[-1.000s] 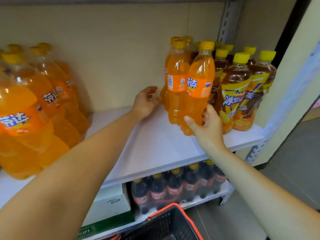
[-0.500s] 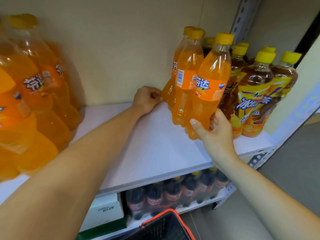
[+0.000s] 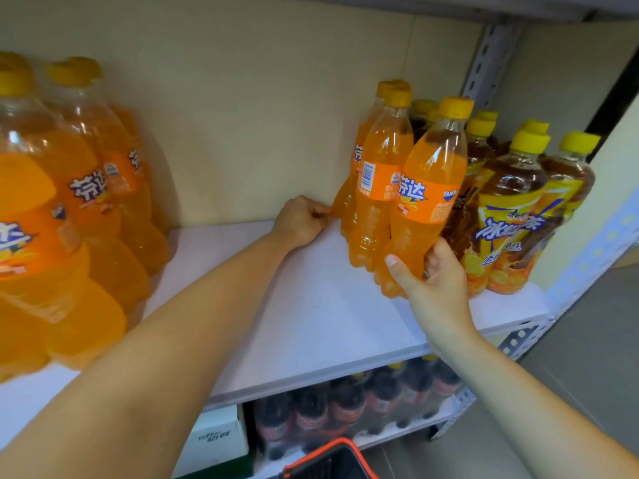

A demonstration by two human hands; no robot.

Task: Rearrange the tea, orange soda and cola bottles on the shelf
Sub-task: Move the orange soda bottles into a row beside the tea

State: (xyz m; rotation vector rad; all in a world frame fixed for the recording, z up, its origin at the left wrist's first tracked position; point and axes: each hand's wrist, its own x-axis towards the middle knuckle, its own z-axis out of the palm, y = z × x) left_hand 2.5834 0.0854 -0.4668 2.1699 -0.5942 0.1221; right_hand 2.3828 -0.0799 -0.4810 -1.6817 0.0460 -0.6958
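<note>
My right hand [image 3: 435,288] grips the front orange soda bottle [image 3: 428,188] low on its body, thumb on the near side and fingers wrapped behind. The bottle stands upright with its cap up, at the front of a short row of small orange soda bottles [image 3: 377,188] that runs back toward the wall. I cannot tell whether its base is on the shelf [image 3: 311,323] or just off it.

My left hand [image 3: 301,219] is deeper in, at the left of the row's rear end. Its fingers are curled right against the base of the rearmost bottle, but I cannot tell whether they pinch it or only touch it.

So the row lies between my hands, left at the back and right at the front, and the right is the nearer one for any lift. The tea bottles [image 3: 508,216] crowd the row's right side, touching it, so I judge the free way out is leftward, across the bare stretch toward the large orange soda bottles [image 3: 86,188]. The cola bottles [image 3: 345,413] sit on the shelf below, above a basket [image 3: 332,458].
</note>
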